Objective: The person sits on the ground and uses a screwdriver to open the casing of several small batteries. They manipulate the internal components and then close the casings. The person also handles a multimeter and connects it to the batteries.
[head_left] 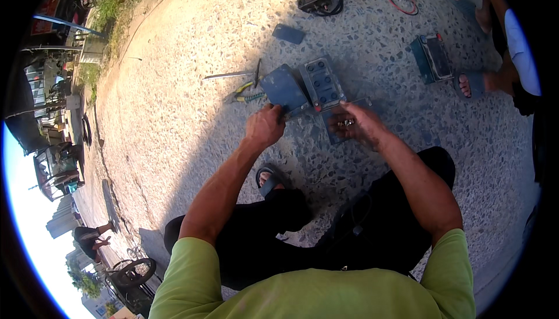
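- In the head view, the left hand has its fingers curled in at the near corner of a flat, dark blue-grey rectangular panel; how firmly they grip cannot be told. If they have only the edge, the panel could slip or swing into its neighbour.
- That neighbour, a grey rectangular battery-like block with rows of round sockets on top, sits on the speckled stone pavement, just right of the panel. A careless knock could shift it.
- The right hand is part closed, its fingers loosely curled round small shiny metal pieces, thumb close to the block's near corner. With so loose a hold, a piece could drop among the pavement's stones and be lost.
- A red-marked terminal lies close to that hand; should the block hold charge, a dropped metal piece might bridge its contacts and spark.
- Yellow-green-handled pliers and a thin, pale metal strip lie just left of the panel, where dragging it that way could snag them.
- Both hands are bare, so sharp edges or any leaking fluid could hurt the skin.
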`<state>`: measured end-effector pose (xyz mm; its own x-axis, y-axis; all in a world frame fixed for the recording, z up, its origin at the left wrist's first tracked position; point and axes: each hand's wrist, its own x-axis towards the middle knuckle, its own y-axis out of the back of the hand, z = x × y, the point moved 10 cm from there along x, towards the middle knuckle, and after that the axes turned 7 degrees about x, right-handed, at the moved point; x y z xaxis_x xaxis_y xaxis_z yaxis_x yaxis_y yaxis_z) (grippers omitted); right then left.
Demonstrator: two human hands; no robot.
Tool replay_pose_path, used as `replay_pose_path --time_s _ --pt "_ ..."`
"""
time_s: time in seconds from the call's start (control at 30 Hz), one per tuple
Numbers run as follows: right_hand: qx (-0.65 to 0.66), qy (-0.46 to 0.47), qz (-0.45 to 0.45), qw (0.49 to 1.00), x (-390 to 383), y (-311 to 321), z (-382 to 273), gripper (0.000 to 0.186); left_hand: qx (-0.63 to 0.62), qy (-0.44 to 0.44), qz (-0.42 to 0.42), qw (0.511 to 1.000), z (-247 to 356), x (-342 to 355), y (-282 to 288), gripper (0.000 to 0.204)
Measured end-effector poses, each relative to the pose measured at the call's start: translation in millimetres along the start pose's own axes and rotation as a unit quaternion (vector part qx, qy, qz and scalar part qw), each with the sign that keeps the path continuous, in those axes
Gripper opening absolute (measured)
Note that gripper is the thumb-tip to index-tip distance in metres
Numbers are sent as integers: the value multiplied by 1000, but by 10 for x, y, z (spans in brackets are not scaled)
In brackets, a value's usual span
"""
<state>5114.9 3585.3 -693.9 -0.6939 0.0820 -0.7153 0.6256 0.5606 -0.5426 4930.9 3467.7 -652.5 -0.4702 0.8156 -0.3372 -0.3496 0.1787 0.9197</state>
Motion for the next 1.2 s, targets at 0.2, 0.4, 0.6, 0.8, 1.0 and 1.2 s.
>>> replay_pose_path --time_s 0.2,0.4,0.6,0.8,1.0,1.2 --pt "-3 10 0 1000 -17 5 -18 58 50 -9 -11 999 105 22 19 20" --pt "-13 1 24 1000 -57 23 -38 47 83 -5 -30 996 174 70 -5 21" --pt "-12 7 16 1000 -65 33 -29 50 128 17 -70 989 191 122 -75 22" --pt "-10 7 19 1000 -40 55 -12 49 194 -38 -72 978 330 156 -112 21" --pt "-8 0 23 1000 -37 75 -9 48 127 -55 -5 990 312 105 -46 17" --pt "-11 -2 24 1000 -45 61 -21 48 8 -25 2 1000 178 57 -64 21"
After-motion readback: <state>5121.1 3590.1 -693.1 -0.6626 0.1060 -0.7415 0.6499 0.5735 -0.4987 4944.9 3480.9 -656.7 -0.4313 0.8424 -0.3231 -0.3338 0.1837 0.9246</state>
